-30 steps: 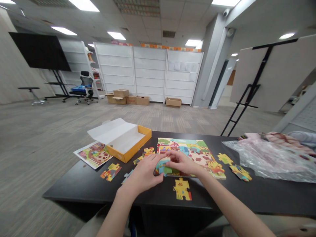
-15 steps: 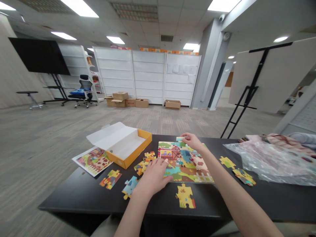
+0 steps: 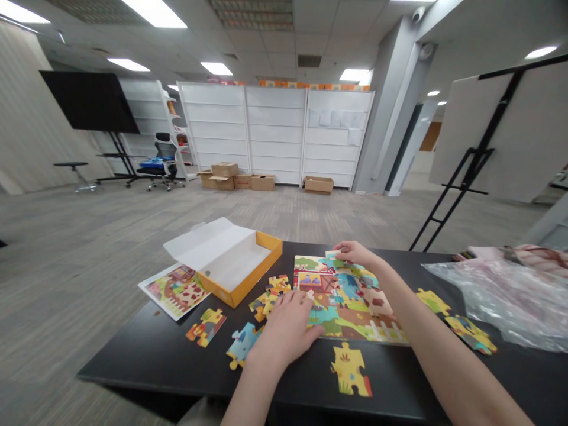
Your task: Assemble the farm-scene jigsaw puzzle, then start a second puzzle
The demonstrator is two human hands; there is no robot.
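A farm-scene jigsaw puzzle (image 3: 350, 307) lies mostly joined on the black table, with a barn, a cow and a white fence. At its far edge my right hand (image 3: 355, 253) pinches a light blue puzzle piece (image 3: 332, 255), which overlaps or touches the top row. My left hand (image 3: 290, 322) lies flat over the puzzle's left edge, fingers stretched out, holding nothing. Beside it are a blue-and-yellow piece (image 3: 242, 343) and a cluster of yellow-orange pieces (image 3: 278, 285). One yellow piece (image 3: 350, 368) sits in front of the puzzle. My right forearm hides part of the puzzle's right side.
An open yellow box (image 3: 252, 278) with a white flap stands at the left, beside a reference picture (image 3: 174, 291). A loose orange-yellow piece (image 3: 206, 327) lies near it. To the right are more pieces (image 3: 470, 332) and a clear plastic bag (image 3: 483, 296).
The view has swung slightly left, so the table things appear farther right. My right hand has brought the light blue piece closer to the puzzle's top edge. My left hand stays flat.
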